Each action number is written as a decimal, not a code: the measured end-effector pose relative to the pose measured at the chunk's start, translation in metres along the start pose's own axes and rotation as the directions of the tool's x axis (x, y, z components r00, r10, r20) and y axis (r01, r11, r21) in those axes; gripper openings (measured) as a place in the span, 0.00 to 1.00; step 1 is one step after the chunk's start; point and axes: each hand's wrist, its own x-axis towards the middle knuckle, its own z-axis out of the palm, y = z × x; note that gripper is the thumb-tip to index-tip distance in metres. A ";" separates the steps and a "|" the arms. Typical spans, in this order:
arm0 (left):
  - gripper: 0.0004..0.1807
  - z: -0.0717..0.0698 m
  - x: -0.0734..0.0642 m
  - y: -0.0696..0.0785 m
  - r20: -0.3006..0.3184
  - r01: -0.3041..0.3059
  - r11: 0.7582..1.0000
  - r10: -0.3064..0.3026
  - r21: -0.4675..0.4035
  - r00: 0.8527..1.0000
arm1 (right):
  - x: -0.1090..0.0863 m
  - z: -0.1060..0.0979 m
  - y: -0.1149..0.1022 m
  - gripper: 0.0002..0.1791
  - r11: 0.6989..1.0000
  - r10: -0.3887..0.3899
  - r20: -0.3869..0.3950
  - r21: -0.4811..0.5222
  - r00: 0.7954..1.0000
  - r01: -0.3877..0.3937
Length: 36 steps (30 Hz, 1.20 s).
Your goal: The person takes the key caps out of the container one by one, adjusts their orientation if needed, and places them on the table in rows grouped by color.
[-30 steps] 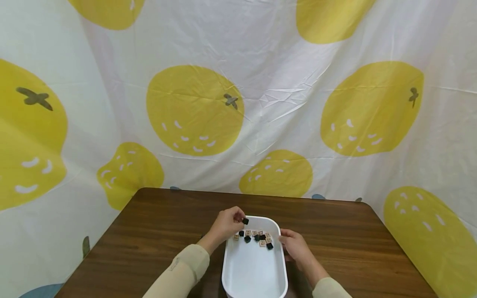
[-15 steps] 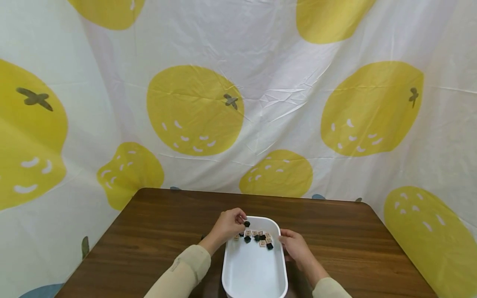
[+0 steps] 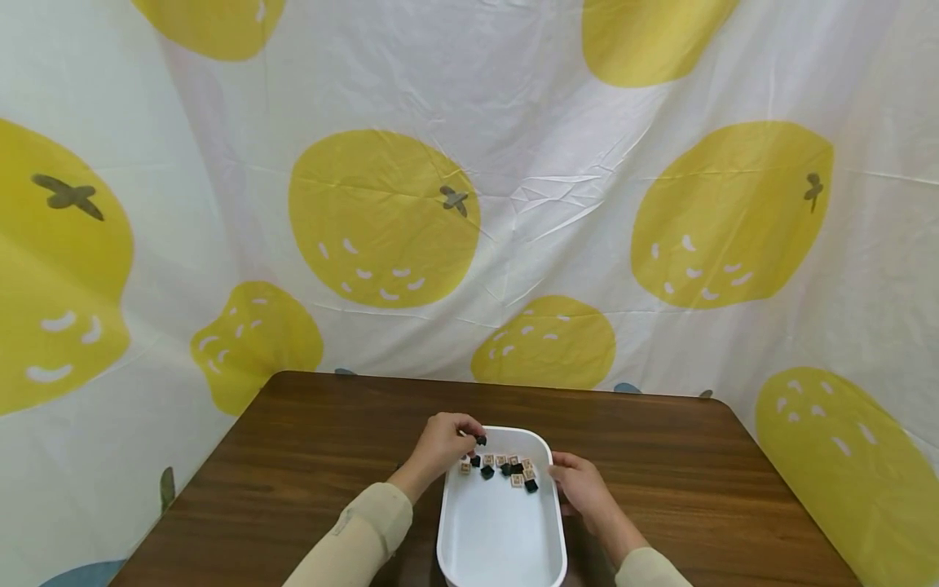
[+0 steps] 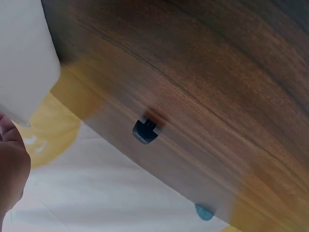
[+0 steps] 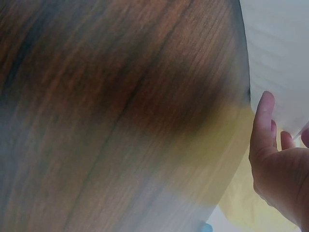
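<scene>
My left hand (image 3: 444, 437) pinches a small black block (image 3: 481, 440) between fingertips and thumb, over the far left end of a white tray (image 3: 500, 538). Small tan square pieces with printed marks (image 3: 517, 481) and several black blocks (image 3: 531, 486) lie loosely grouped in the tray's far half. My right hand (image 3: 582, 484) holds the tray by its right rim, the thumb at the edge. In the right wrist view, that hand's fingers (image 5: 263, 118) lie along the tray's outer wall (image 5: 277, 58). The left wrist view shows only part of the left hand (image 4: 12, 166), its held piece hidden.
The tray stands on a dark wood-grain table (image 3: 323, 456). On the table left of the tray lies a small black plug-like object (image 4: 145, 131), mostly hidden behind the left wrist in the head view. A white curtain with yellow fruit prints (image 3: 543, 244) hangs behind.
Between the left fingertips the black block has shifted and turned slightly. The left hand moved a little toward the tray, then back left. The right hand and tray have stayed put.
</scene>
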 end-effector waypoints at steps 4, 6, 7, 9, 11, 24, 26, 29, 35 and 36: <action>0.09 0.001 0.001 -0.005 -0.020 -0.008 1.000 0.008 -0.009 1.000 | 0.000 0.000 0.001 0.21 1.000 -0.001 0.001 -0.001 1.000 0.001; 0.09 0.001 0.002 -0.006 -0.023 -0.005 1.000 0.005 -0.023 1.000 | 0.000 0.000 0.001 0.21 1.000 0.000 0.003 -0.004 1.000 0.000; 0.09 0.001 0.002 -0.007 -0.025 0.001 0.999 -0.002 -0.032 1.000 | 0.000 0.000 0.001 0.21 1.000 0.001 0.003 -0.005 1.000 -0.001; 0.08 0.001 0.002 -0.007 -0.023 0.023 0.998 -0.024 -0.053 0.999 | 0.000 0.000 0.001 0.21 1.000 0.001 0.004 -0.003 1.000 -0.001; 0.07 -0.001 0.002 -0.006 -0.002 0.034 0.997 -0.034 -0.072 0.999 | 0.000 0.000 0.001 0.21 1.000 0.003 0.005 -0.004 1.000 -0.003; 0.10 0.004 0.000 0.001 0.182 -0.115 0.970 0.076 0.214 0.980 | 0.000 0.000 0.001 0.22 1.000 0.007 0.002 -0.010 1.000 -0.007; 0.10 0.007 -0.001 0.003 0.256 -0.146 0.958 0.080 0.248 0.963 | 0.000 0.000 0.001 0.22 1.000 0.007 0.003 -0.009 1.000 -0.007; 0.10 0.010 -0.004 0.006 0.364 -0.198 0.943 0.091 0.266 0.927 | 0.000 0.001 0.001 0.22 1.000 0.006 0.007 0.003 1.000 -0.006; 0.11 0.014 -0.015 0.013 0.511 -0.280 0.918 0.105 0.280 0.853 | 0.000 0.000 0.000 0.22 1.000 0.007 0.001 0.009 1.000 -0.007; 0.12 0.014 -0.017 0.015 0.534 -0.293 0.914 0.106 0.280 0.839 | 0.000 0.000 0.000 0.21 1.000 0.007 0.002 0.011 1.000 -0.007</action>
